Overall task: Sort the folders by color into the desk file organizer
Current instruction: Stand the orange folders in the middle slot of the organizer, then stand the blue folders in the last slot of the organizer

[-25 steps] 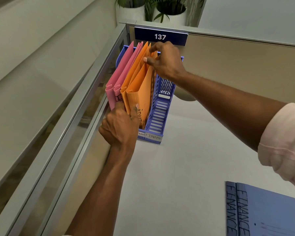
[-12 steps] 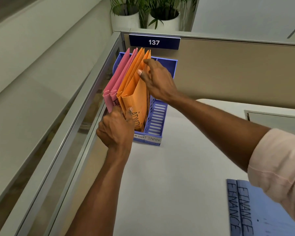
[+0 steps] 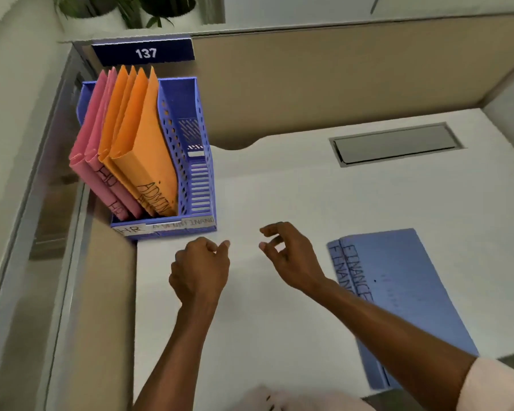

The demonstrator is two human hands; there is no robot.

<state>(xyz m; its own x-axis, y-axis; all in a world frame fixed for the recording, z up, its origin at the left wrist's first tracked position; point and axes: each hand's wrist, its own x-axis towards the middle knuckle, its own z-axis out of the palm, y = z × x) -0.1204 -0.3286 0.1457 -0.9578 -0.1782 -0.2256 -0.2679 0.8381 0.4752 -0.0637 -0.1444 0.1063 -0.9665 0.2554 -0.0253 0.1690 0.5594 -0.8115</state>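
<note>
A blue desk file organizer [image 3: 201, 185] stands in the desk's back left corner. Its left slot holds two pink folders [image 3: 94, 149] marked HR. The middle slot holds two orange folders [image 3: 144, 137] marked ADMIN. The right slot, labelled FINANCE, has no folder in it. Two blue folders [image 3: 398, 280] marked FINANCE lie flat on the white desk at the right. My left hand [image 3: 201, 269] hovers in front of the organizer with fingers loosely curled, holding nothing. My right hand [image 3: 290, 256] hangs beside it with relaxed fingers, just left of the blue folders.
Beige partition walls [image 3: 309, 84] close off the desk at the back and left, with a sign reading 137 [image 3: 144, 53]. A grey cable hatch [image 3: 395, 143] is set into the desk at the back right. Potted plants [image 3: 125, 13] stand behind the partition.
Both hands have let go of the orange folders and pulled back toward me over the desk. The orange folders now stand in the middle slot by themselves.
</note>
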